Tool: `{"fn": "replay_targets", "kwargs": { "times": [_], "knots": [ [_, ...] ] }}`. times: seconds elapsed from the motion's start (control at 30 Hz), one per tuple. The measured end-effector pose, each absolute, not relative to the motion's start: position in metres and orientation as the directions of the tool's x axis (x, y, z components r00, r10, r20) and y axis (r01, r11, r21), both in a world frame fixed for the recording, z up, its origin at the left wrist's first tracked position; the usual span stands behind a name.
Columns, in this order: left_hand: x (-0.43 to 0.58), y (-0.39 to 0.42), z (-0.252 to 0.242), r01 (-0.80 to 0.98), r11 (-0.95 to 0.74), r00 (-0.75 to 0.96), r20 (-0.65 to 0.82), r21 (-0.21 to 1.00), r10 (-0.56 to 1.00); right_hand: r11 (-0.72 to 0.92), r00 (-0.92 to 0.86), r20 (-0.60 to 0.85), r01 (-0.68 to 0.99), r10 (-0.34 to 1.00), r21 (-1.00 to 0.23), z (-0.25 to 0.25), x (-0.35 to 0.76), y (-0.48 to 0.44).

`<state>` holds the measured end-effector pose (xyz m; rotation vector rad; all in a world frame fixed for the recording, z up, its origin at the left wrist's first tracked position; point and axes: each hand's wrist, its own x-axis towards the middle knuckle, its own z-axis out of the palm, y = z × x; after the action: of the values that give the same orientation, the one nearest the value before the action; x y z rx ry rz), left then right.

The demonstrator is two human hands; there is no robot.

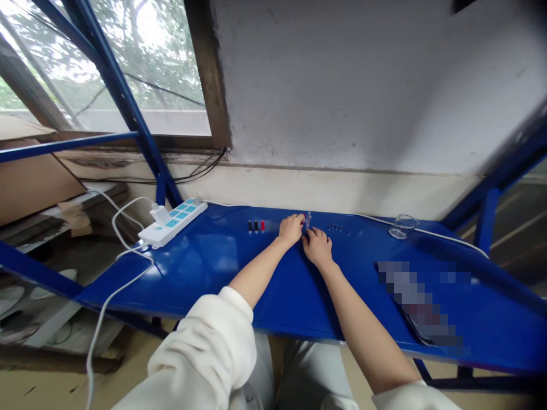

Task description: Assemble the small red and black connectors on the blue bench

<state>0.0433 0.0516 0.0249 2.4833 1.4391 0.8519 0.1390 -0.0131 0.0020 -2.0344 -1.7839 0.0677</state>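
Note:
Both my hands meet at the far middle of a blue metal table (pixel 222 273). My left hand (pixel 291 229) has its fingers curled, and my right hand (pixel 318 246) is closed beside it. Between their fingertips stands a small clear piece (pixel 308 219) with a red bit at its base; both hands pinch it. Left of my hands stand three small upright pieces (pixel 256 226), two black and one red. To the right of my hands lies a row of tiny dark bits (pixel 338 228).
A white power strip (pixel 173 222) with blue sockets, a plug and white cables lies at the table's back left. A clear ring-shaped item (pixel 402 227) rests at the back right. A blurred patch (pixel 421 304) covers the right side. Blue frame struts, a window and cardboard stand to the left.

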Motion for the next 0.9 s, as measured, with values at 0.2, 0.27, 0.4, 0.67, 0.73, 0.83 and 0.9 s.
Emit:
{"fn": "replay_targets", "kwargs": {
  "times": [0.2, 0.27, 0.4, 0.67, 0.73, 0.83, 0.9],
  "knots": [
    [0.027, 0.034, 0.028, 0.729, -0.516, 0.338, 0.418, 0.451, 0.843, -0.070, 0.140, 0.193, 0.941, 0.971, -0.330, -0.005, 0.138, -0.007],
    [0.017, 0.025, 0.029, 0.702, -0.511, 0.306, 0.437, 0.496, 0.846, -0.077, 0.141, 0.182, 0.944, 0.973, -0.320, -0.007, 0.138, -0.005],
    [-0.004, 0.008, 0.027, 0.597, -0.481, 0.204, 0.458, 0.642, 0.865, -0.089, 0.140, 0.146, 0.948, 0.979, -0.306, -0.009, 0.137, -0.002],
    [-0.016, -0.001, 0.014, 0.320, -0.432, 0.006, 0.454, 0.843, 0.891, -0.107, 0.138, 0.093, 0.953, 0.986, -0.285, -0.007, 0.138, 0.007],
    [-0.014, 0.002, 0.010, 0.261, -0.400, -0.013, 0.417, 0.879, 0.909, -0.109, 0.140, 0.090, 0.952, 0.986, -0.286, -0.007, 0.138, 0.008],
    [-0.013, 0.005, 0.006, 0.194, -0.355, -0.037, 0.369, 0.914, 0.929, -0.104, 0.139, 0.101, 0.951, 0.985, -0.292, -0.007, 0.139, 0.008],
    [-0.013, 0.005, 0.005, 0.170, -0.345, -0.055, 0.358, 0.923, 0.932, -0.089, 0.132, 0.127, 0.950, 0.983, -0.300, -0.008, 0.138, 0.005]
  ]
}}
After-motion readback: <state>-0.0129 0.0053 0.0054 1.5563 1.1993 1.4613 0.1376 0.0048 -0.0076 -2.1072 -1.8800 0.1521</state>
